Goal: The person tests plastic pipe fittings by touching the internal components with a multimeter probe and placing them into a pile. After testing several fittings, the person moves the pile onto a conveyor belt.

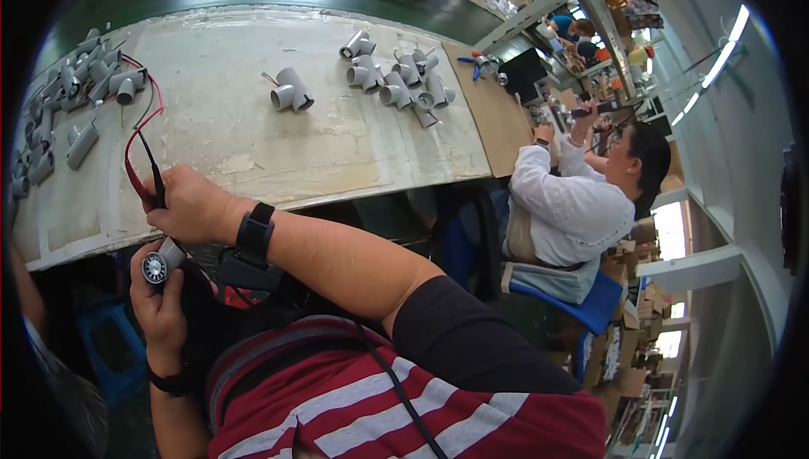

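Note:
My left hand [158,311] is wrapped round a grey plastic tube-shaped housing [174,253], just below the table's front edge. A small round fan-like insert [155,268], black with pale spokes, fills its near end. Right above it, my right hand [195,203] has its fingers closed on a red and a black test lead [158,185]. From this hand the red and black wires curve up over the tabletop to the grey housings at the left. Whether the lower ends of the leads touch the held housing is hidden by my fingers.
A pile of grey T-shaped housings [76,80] covers the table's [211,139] left end. A single housing [291,90] lies mid-table, with several more [404,80] grouped to its right. A co-worker in white [565,198] sits to the right. A blue stool [111,349] stands below left.

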A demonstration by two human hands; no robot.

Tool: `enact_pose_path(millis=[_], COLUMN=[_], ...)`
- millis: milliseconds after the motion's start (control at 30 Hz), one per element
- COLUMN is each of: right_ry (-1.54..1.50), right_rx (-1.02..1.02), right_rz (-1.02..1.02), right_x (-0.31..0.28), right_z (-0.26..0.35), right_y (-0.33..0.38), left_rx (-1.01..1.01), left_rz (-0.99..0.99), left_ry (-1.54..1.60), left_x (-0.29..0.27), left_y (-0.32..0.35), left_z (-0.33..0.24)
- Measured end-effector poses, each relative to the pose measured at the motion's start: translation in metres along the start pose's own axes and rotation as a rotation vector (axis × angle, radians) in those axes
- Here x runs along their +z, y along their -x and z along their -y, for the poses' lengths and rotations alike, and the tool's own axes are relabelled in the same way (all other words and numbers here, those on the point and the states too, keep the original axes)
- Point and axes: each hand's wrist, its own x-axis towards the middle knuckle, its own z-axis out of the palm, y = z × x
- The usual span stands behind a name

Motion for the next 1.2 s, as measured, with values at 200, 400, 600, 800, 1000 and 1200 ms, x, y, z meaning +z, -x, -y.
enact_pose_path(millis=[200, 400, 600, 800, 1000, 1200], right_ry=[-0.016, 0.264, -0.225, -0.368, -0.266, -0.127], right_rx=[0.011, 0.022, 0.202, 0.25, 0.257, 0.195], right_rz=[0.019, 0.01, 0.153, 0.121, 0.129, 0.105], right_x=[0.02, -0.005, -0.004, -0.008, -0.006, 0.001], right_z=[-0.01, -0.004, -0.01, -0.009, 0.0, -0.002], right_y=[-0.006, -0.008, -0.006, -0.004, -0.004, 0.005], left_rx=[0.049, 0.132, 0.08, 0.089, 0.1, 0.112], left_rz=[-0.117, -0.022, -0.024, -0.029, -0.028, 0.024], left_ry=[-0.124, -0.122, 0.039, 0.038, 0.013, -0.057], left_x=[0.0, 0.007, -0.001, -0.002, -0.002, -0.001], left_y=[0.007, -0.008, 0.0, -0.002, -0.003, 0.001], left_z=[-0.009, -0.007, 0.0, 0.002, 0.004, 0.007])
